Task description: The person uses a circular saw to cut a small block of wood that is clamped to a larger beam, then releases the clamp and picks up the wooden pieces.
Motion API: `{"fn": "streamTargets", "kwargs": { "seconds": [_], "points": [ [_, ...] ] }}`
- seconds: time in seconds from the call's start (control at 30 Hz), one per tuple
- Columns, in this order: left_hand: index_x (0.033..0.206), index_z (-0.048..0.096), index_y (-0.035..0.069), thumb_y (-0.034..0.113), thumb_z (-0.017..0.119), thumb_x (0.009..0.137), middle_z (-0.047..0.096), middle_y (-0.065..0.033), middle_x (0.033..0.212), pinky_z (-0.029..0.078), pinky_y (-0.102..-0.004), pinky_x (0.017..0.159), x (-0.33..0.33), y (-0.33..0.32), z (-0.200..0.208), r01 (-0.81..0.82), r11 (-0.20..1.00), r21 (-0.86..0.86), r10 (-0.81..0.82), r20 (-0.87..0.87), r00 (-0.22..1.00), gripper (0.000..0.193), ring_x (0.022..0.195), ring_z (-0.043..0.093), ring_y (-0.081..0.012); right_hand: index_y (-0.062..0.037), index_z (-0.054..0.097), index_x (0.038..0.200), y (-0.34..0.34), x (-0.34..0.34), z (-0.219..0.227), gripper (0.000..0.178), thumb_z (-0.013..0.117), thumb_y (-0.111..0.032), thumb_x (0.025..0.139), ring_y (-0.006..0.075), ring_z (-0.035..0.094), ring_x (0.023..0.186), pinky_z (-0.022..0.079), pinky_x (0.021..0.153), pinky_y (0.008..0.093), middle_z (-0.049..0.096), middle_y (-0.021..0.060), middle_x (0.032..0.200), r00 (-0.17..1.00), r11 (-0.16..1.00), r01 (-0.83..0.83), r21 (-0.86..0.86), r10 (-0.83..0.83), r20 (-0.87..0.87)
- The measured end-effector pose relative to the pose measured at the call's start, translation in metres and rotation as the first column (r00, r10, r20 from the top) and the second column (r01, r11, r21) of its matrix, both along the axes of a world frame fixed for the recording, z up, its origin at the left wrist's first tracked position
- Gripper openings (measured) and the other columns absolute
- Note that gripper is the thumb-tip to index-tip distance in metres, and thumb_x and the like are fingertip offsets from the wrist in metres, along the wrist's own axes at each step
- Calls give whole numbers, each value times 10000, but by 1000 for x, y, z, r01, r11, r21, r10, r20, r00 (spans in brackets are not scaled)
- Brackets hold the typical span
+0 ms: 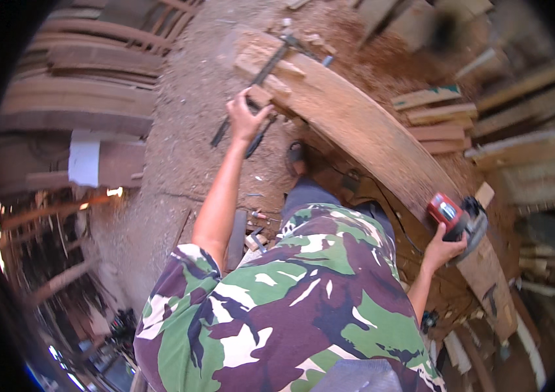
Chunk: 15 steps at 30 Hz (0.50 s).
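A long, wide wooden board (369,130) runs from the upper middle down to the lower right. Near its far end, a bar clamp (274,62) lies across it. My left hand (246,121) is beside that end, with fingers and thumb around a small wooden block (260,95) next to the clamp's bar. At the right, my right hand (444,251) grips a red and black handheld router (446,212) on the board. The router's underside and bit are hidden.
Stacked planks (81,98) fill the left side. Short wood offcuts (437,117) lie beyond the board, with more boards (526,153) at the right. A black cord (395,212) hangs below the board. Loose tools and scraps (256,238) lie on the dusty ground by my left arm.
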<state>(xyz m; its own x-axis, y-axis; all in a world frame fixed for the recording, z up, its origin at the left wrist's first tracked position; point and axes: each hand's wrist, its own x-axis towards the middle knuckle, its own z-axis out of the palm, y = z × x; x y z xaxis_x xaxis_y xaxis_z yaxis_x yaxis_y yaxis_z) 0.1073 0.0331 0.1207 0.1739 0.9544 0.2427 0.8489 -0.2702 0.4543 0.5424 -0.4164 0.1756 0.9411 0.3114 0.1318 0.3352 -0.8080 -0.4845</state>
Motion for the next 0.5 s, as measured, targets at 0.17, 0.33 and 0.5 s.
{"fn": "streamTargets", "kwargs": {
  "seconds": [0.17,0.33,0.5],
  "points": [
    [1521,526,78,354,865,872,666,-149,1314,399,-488,1128,-26,-45,-8,-73,997,19,68,182,981,783,1231,583,-329,95,627,1321,13,34,-12,579,809,-291,931,423,726,1066,551,938,472,760,254,1157,954,980,138,-144,-170,-247],
    [1443,612,100,259,802,893,659,-147,1295,415,-490,1126,-50,-127,-28,-142,968,-208,167,108,980,603,1245,566,-345,99,689,1280,12,38,-14,493,760,-238,928,467,718,1096,554,941,486,750,302,1194,992,974,130,-186,-128,22],
    [1429,622,87,227,776,914,674,-146,1255,430,-473,1114,-62,-172,-19,-41,953,-301,96,170,981,555,1211,586,-339,77,706,1266,28,-27,31,373,720,-123,952,271,727,913,565,822,388,780,167,1115,981,966,-101,238,136,-135]
  ]
}}
